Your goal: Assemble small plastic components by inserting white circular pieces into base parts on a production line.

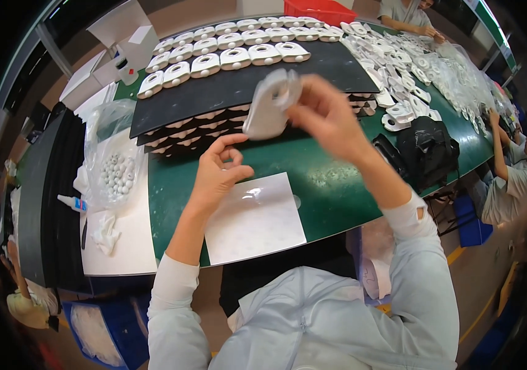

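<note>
My right hand [331,120] grips a white plastic part with a round hole [265,117] by its holed end, tilted above the green table; it is slightly blurred. My left hand [213,179] is just left of it, thumb and forefinger apart, with nothing visible in the fingers. The left forefinger's tip is close to the part's lower end; I cannot tell if they touch. Beneath the hands lies a white sheet [257,225] with a small shiny clear patch. Beyond them, similar white parts with round white knobs [232,58] stand in rows on stacked black boards [214,92].
Loose white parts [393,68] are heaped at the back right, near a black bag [427,148]. On the left are a clear bag of white balls [117,174], a small glue bottle [73,203] and crumpled tissue [104,234]. A red bin [319,10] stands behind. Other people work nearby.
</note>
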Action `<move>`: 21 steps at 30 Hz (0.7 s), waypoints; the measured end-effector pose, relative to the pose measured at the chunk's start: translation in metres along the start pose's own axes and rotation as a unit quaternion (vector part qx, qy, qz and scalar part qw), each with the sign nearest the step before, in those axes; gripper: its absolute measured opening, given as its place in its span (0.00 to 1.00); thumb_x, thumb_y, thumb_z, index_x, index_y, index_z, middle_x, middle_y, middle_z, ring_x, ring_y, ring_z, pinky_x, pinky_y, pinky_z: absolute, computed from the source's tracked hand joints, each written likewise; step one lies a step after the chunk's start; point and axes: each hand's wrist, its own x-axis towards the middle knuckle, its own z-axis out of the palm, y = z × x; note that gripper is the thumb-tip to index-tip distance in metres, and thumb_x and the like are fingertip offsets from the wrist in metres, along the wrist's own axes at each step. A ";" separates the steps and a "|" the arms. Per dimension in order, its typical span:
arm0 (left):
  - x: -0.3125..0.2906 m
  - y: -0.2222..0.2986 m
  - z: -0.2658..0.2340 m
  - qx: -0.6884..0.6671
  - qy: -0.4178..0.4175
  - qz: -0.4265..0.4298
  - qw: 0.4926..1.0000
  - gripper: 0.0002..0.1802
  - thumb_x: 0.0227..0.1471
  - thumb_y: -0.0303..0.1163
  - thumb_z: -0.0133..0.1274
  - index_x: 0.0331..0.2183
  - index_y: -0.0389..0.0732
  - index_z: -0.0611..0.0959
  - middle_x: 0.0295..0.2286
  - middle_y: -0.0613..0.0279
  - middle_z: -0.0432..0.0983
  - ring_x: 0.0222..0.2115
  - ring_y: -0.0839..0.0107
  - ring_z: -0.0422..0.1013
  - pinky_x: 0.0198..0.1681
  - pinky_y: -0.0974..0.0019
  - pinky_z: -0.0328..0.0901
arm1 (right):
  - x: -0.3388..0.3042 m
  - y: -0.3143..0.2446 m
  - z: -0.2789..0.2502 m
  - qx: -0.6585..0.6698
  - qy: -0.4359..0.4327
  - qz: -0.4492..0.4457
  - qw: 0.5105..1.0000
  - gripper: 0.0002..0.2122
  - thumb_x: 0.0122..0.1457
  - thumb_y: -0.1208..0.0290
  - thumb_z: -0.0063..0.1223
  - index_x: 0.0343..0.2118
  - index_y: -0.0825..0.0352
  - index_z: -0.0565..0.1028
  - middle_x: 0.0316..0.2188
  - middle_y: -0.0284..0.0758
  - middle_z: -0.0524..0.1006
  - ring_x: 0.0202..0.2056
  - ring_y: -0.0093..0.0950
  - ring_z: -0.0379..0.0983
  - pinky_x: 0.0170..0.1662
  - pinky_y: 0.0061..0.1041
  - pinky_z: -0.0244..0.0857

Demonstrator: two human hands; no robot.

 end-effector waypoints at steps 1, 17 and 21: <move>0.000 -0.001 -0.007 -0.048 0.014 -0.075 0.996 0.24 0.37 0.23 0.57 0.41 0.37 0.72 0.21 0.73 0.62 0.18 0.86 0.56 0.21 0.82 0.56 | 0.015 -0.002 -0.013 -0.039 0.053 -0.016 0.998 0.11 0.54 0.76 0.48 0.40 0.69 0.66 0.33 0.31 0.73 0.33 0.17 0.69 0.36 0.16 0.63; 0.007 -0.016 -0.025 -0.407 0.090 -0.158 0.895 0.21 0.36 0.09 0.38 0.37 0.34 0.68 0.36 0.51 0.64 0.40 0.59 0.63 0.43 0.69 0.62 | 0.119 0.052 -0.162 -0.373 0.113 0.242 0.889 0.18 0.50 0.60 0.54 0.38 0.70 0.74 0.27 0.34 0.74 0.25 0.22 0.68 0.28 0.19 0.63; 0.008 -0.014 -0.025 -0.426 0.117 -0.172 0.880 0.22 0.35 0.08 0.37 0.37 0.33 0.68 0.37 0.50 0.63 0.41 0.58 0.62 0.45 0.69 0.62 | 0.111 0.029 -0.182 -0.381 0.090 0.222 0.893 0.17 0.50 0.61 0.52 0.38 0.69 0.74 0.32 0.37 0.75 0.31 0.26 0.73 0.34 0.22 0.69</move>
